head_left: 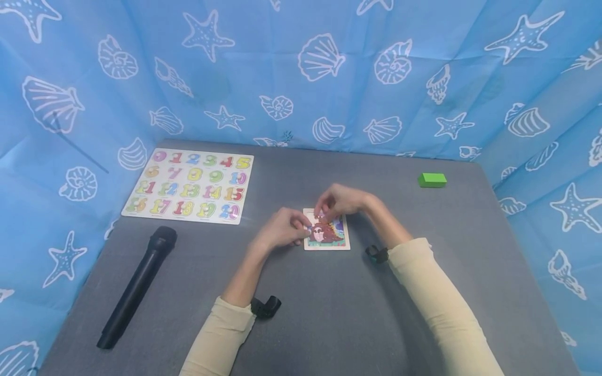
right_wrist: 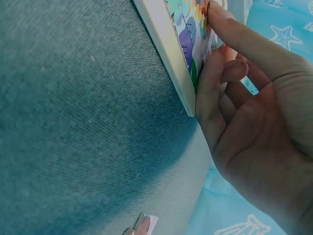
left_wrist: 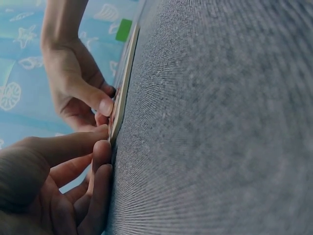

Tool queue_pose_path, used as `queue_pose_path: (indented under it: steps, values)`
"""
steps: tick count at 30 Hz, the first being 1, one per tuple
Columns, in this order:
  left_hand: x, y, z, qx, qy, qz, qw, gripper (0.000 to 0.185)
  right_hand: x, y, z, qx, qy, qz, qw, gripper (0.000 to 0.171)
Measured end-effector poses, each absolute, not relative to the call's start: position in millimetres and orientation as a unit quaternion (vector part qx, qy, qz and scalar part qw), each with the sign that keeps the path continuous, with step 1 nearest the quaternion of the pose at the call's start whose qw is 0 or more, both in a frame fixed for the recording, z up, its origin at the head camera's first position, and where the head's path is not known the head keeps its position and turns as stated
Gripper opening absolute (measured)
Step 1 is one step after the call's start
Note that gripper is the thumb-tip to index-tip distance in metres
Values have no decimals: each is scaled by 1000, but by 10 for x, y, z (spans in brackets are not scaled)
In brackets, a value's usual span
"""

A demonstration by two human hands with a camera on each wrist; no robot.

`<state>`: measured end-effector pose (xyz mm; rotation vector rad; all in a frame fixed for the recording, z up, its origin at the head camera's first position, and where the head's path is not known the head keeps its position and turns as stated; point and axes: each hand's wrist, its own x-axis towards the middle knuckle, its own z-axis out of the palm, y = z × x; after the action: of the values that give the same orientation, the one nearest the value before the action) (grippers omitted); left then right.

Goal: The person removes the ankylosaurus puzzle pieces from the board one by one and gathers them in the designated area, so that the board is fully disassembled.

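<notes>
A: Obscured items? 
B: Puzzle (head_left: pixel 329 235) top edge sits under both hands; its picture is hard to make out. In the left wrist view it shows only edge-on.

A: Trays and contents? 
B: Number board (head_left: pixel 190 185), upper left of the head frame, numerals seated in its slots.

A: Puzzle position versus fingers? 
B: Centre of the table (head_left: pixel 305 324). Left hand (head_left: pixel 282 230) fingertips press its left edge, fingers lightly bent. Right hand (head_left: pixel 340 201) fingers (right_wrist: pixel 234 39) lie extended on its upper face. Whether they pinch a piece, cannot tell.
</notes>
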<state>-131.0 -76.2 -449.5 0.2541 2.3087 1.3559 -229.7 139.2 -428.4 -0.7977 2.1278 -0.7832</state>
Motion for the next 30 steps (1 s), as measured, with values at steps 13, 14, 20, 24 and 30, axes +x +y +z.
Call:
queue_pose_path:
  steps: [13, 14, 20, 24, 30]
  values:
    - [-1293, -754, -4488, 86, 842, 484, 221, 18, -2266, 1402, -4287, -319, 829, -293, 354, 24]
    - [-1291, -754, -4484, 85, 842, 485, 222, 18, -2264, 1401, -4287, -321, 828, -292, 354, 24]
    - [-1282, -752, -4469, 84, 842, 484, 222, 19, -2249, 1393, -4285, -329, 828, -289, 351, 25]
    - [-1281, -751, -4472, 83, 844, 483, 220, 19, -2239, 1388, -4287, -328, 830, -289, 347, 25]
    - [-1280, -738, -4484, 81, 847, 480, 215, 19, -2220, 1396, -4311, -327, 833, -299, 331, 26]
